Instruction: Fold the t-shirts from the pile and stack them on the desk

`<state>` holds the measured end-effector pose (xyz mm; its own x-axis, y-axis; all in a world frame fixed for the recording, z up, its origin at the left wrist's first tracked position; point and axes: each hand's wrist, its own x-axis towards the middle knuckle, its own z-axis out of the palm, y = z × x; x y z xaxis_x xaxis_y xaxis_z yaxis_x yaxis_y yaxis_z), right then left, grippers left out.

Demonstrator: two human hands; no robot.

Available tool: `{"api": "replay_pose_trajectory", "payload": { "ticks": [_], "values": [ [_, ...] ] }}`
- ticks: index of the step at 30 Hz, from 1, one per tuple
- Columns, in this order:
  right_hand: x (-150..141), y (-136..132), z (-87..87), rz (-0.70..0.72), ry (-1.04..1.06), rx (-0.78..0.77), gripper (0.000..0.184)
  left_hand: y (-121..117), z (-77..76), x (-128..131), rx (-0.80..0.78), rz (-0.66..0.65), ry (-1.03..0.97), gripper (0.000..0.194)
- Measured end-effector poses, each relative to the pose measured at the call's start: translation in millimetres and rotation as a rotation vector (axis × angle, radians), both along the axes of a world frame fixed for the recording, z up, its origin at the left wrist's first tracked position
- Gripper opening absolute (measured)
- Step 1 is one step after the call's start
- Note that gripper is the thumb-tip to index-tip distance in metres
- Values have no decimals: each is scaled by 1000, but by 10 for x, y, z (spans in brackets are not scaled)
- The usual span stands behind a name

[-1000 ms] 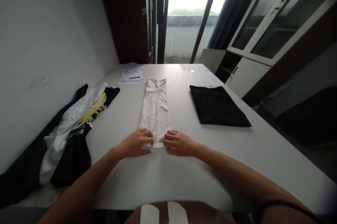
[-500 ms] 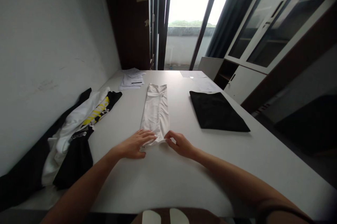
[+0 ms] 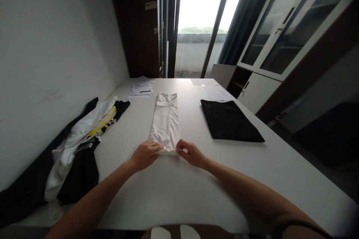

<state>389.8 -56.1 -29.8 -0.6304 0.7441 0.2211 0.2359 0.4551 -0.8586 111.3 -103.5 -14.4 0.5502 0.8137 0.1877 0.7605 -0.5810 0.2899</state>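
Note:
A white garment (image 3: 165, 121), folded into a long narrow strip, lies on the white table (image 3: 174, 194) and points away from me. Its kind is hidden by the folding. At the near left corner my left hand (image 3: 146, 153) pinches the hem, thumb below and fingers on top. My right hand (image 3: 190, 153) grips the near right corner between curled fingers and thumb. Between both hands the near edge is slightly raised and turned up. Wrinkles run along the strip.
A folded black garment (image 3: 231, 121) lies to the right. Black, white and yellow-printed clothes (image 3: 84, 145) are heaped along the left wall. Paper sheets (image 3: 141, 87) lie at the far left, more papers (image 3: 215, 91) at the far right. A white cabinet (image 3: 260, 89) stands beyond the table.
My left hand has gone from lying spread on the cloth to pinching its near left corner. The right hand keeps its grip. The view has tilted up slightly.

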Motion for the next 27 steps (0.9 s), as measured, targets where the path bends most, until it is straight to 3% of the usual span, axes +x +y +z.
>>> {"api": "replay_pose_trajectory", "payload": {
  "ticks": [3, 8, 13, 16, 18, 21, 23, 25, 27],
  "values": [
    [10, 16, 6, 55, 56, -57, 31, -53, 106, 16, -45, -40, 9, 34],
    [37, 76, 52, 287, 31, -163, 40, -216, 295, 177, -85, -192, 139, 23],
    [-64, 427, 137, 114, -55, 231, 35, -350, 555, 308, -84, -297, 178, 6],
    [-197, 815, 115, 133, -132, 471, 30, -399, 741, 351, -95, -366, 127, 5],
    [-312, 1064, 63, 166, -220, 565, 37, -419, 859, 387, -97, -407, 85, 11],
    [-521, 1271, -27, 253, -343, 615, 53, -415, 1031, 466, -99, -429, 38, 25],
    [-671, 1258, -66, 330, -392, 627, 59, -371, 1158, 529, -95, -393, 8, 35],
    [-802, 1149, -77, 369, -411, 621, 53, -283, 1299, 582, -85, -338, -55, 40],
    [-885, 999, -59, 274, -389, 571, 39, -149, 1443, 607, -90, -288, -145, 42]
  ]
}}
